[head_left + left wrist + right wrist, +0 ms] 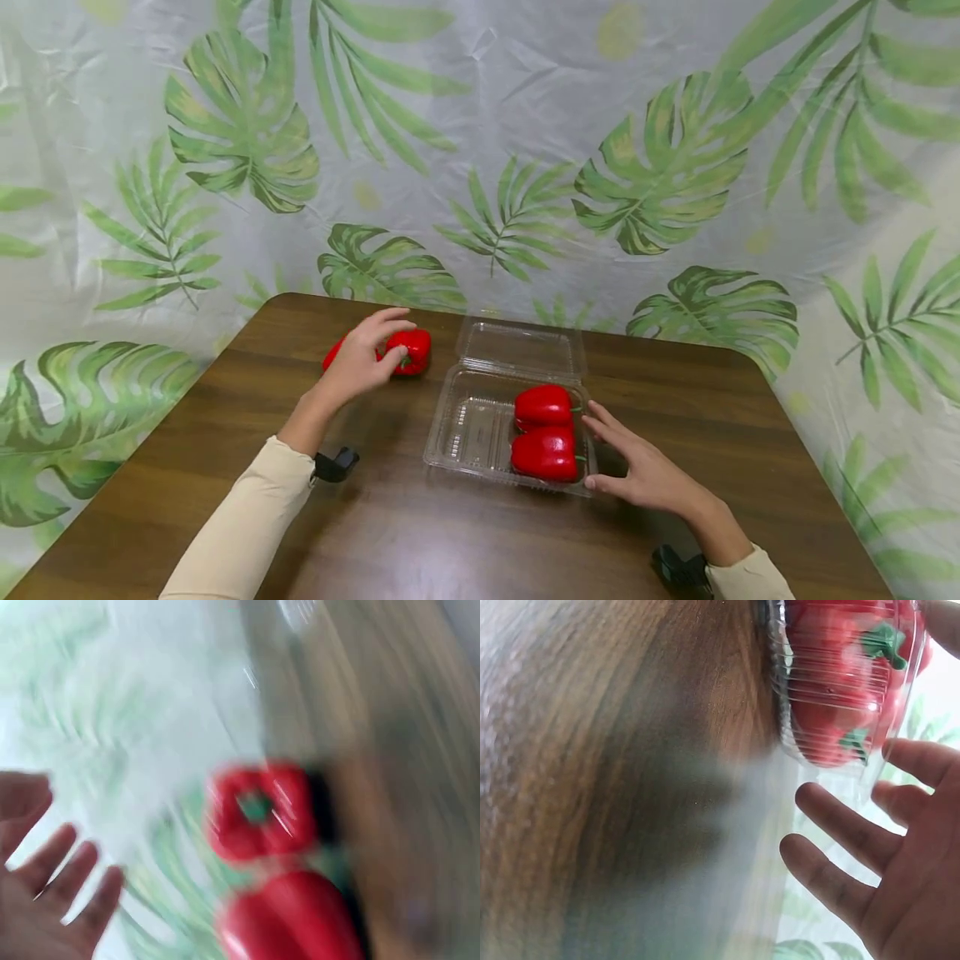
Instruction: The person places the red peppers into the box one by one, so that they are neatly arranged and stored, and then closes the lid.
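Observation:
A clear plastic clamshell container (467, 442) lies with its lid (517, 346) folded back. Two red bell peppers sit in its right half, a rear one (542, 405) and a front one (543, 455), stems facing right. Beside that end is my right hand (648, 473), fingers spread, thumb and fingertips at the container's rim. My left hand (358, 357) hovers over two more bell peppers on the table, one on the right (418, 350) and one on the left (332, 355), partly hidden behind it. In the blurred left wrist view, its fingers are apart from both peppers (259, 814).
The brown wooden table (420, 533) carries everything. A leaf-printed curtain (517, 167) hangs along its back edge. Dark wrist cameras are strapped to the left wrist (336, 465) and right wrist (681, 571).

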